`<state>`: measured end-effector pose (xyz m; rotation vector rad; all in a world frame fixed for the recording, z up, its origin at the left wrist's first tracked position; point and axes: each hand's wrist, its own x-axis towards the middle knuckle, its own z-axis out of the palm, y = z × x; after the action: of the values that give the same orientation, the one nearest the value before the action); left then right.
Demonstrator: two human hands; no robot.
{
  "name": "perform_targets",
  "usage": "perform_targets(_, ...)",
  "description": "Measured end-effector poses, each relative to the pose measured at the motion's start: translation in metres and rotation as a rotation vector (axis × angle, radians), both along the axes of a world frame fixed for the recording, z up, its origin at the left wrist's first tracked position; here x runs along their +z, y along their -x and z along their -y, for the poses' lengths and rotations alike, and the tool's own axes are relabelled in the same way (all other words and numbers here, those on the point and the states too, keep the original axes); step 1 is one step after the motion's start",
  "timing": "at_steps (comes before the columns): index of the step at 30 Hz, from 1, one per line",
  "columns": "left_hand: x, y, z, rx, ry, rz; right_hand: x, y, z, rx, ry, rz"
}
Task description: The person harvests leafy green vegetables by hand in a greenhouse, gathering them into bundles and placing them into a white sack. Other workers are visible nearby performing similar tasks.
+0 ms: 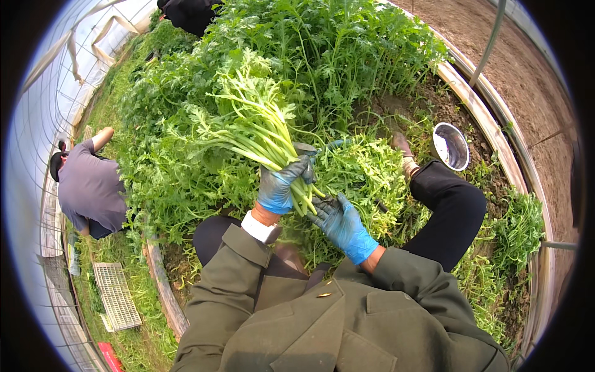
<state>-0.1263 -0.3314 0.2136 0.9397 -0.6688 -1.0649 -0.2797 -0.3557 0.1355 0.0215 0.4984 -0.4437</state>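
Observation:
My left hand [283, 183], in a blue glove soiled dark at the fingers, is closed around a bunch of leafy green stalks [267, 139]. The leaves point up and away, and the cut-looking stem ends stick out below the fist. Close to those ends, my right hand [341, 225], gloved the same way, is held palm up with its fingers spread; whether its fingertips touch the stems I cannot tell. Loose trimmed greens [367, 176] lie on the ground beyond my hands. A small dark object [381, 205], perhaps a tool's handle, lies among them.
Dense leafy plants [325, 51] stand ahead. A metal bowl [450, 146] sits right of my foot, near a long pale border [483, 121]. At left are a crouching person [93, 183], a plastic crate [116, 296] and a wooden edge [162, 288]. Another person [190, 14] bends at the top.

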Motion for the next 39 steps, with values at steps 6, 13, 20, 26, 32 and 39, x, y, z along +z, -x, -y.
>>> perform_targets(6, 0.002, 0.027, -0.012, 0.025, -0.156, 0.098, 0.024, -0.031, 0.001, 0.004, 0.029, 0.341)
perform_targets(13, 0.000, -0.004, -0.020, 0.054, -0.080, 0.016, 0.020, -0.007, -0.003, 0.258, 0.342, 0.245)
perform_targets(20, -0.011, -0.012, -0.018, 0.252, -0.068, 0.185, 0.028, -0.023, -0.021, 0.362, 0.391, 0.106)
perform_targets(26, -0.013, -0.012, -0.024, 0.165, -0.038, 0.035, 0.032, -0.026, -0.012, 0.438, 0.524, -0.021)
perform_targets(32, -0.008, -0.008, -0.024, 0.091, -0.089, 0.088, 0.039, -0.009, 0.013, 0.588, 0.797, -0.150)
perform_targets(39, -0.002, 0.004, -0.017, -0.005, -0.171, 0.140, 0.034, -0.005, 0.011, 0.531, 0.798, -0.275)
